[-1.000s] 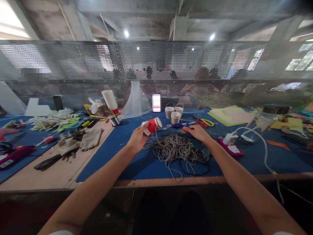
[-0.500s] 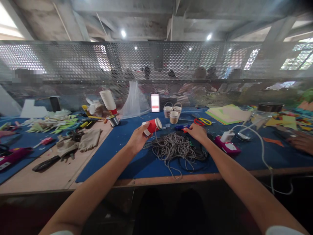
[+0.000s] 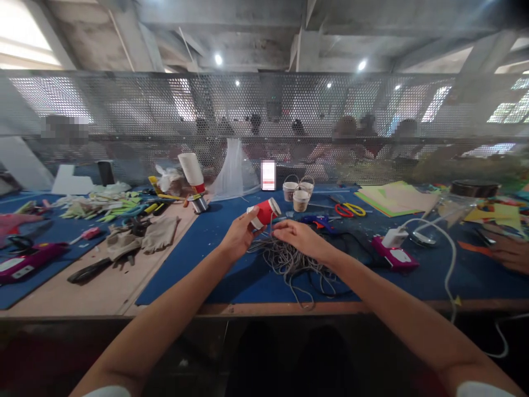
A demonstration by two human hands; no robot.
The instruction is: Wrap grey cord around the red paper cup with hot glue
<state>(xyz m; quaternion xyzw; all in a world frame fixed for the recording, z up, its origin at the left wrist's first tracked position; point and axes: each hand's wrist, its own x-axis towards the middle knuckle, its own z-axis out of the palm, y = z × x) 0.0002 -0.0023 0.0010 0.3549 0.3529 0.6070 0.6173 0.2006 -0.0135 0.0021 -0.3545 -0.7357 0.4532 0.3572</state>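
My left hand (image 3: 241, 231) is closed around a red and white paper cup (image 3: 264, 214), tilted on its side above the table. A grey cord runs down from the cup's rim end to a tangled heap of grey cord (image 3: 285, 256) beneath. Beside that rim my right hand (image 3: 300, 237) has its fingertips pinched together on the cord. Just behind my right hand lies a blue glue gun (image 3: 320, 222) with a red trigger. Three small cups with cord handles (image 3: 301, 200) stand farther back.
Scissors (image 3: 350, 210) and coloured paper sheets (image 3: 394, 197) lie at the back right. A purple power strip (image 3: 394, 255) with a white plug sits at right. Gloves (image 3: 160, 234), stacked paper cups (image 3: 191, 170) and scraps occupy the left. Another person's hand (image 3: 510, 251) is far right.
My right hand has let go of the glue gun and moved left to the cord beside the cup. My left hand still holds the cup. The view has swung slightly left.
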